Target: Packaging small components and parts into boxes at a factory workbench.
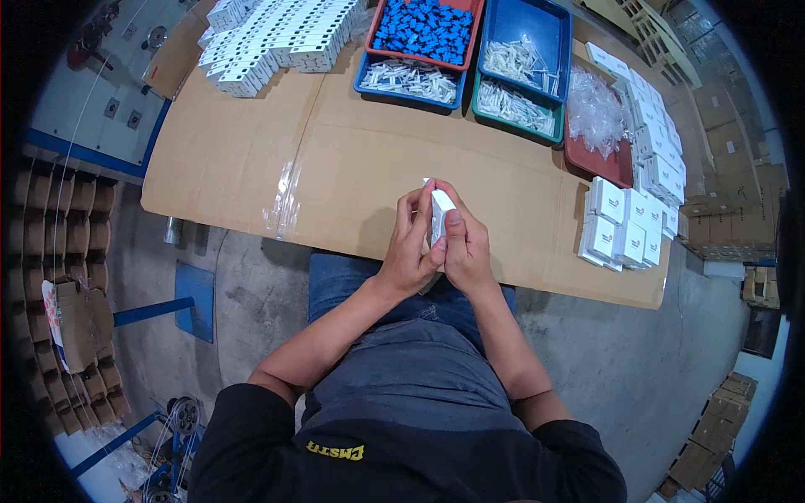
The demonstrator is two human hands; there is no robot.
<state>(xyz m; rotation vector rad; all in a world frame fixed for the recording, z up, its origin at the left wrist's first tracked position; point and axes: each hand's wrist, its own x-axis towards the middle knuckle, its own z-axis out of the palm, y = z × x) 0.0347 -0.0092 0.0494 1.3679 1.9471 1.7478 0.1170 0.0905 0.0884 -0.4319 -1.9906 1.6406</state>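
Cardboard covers the whole worktable, and at its near edge, above the person's lap, both hands meet. Trays stand along the far side: a red tray of blue parts, blue trays of pale pieces, a green tray and a dark red one with clear bags. Stacks of white boxes sit to the right, more at far left. The left hand and right hand press together around a small white box, fingers closed on its sides, its top showing between the fingertips.
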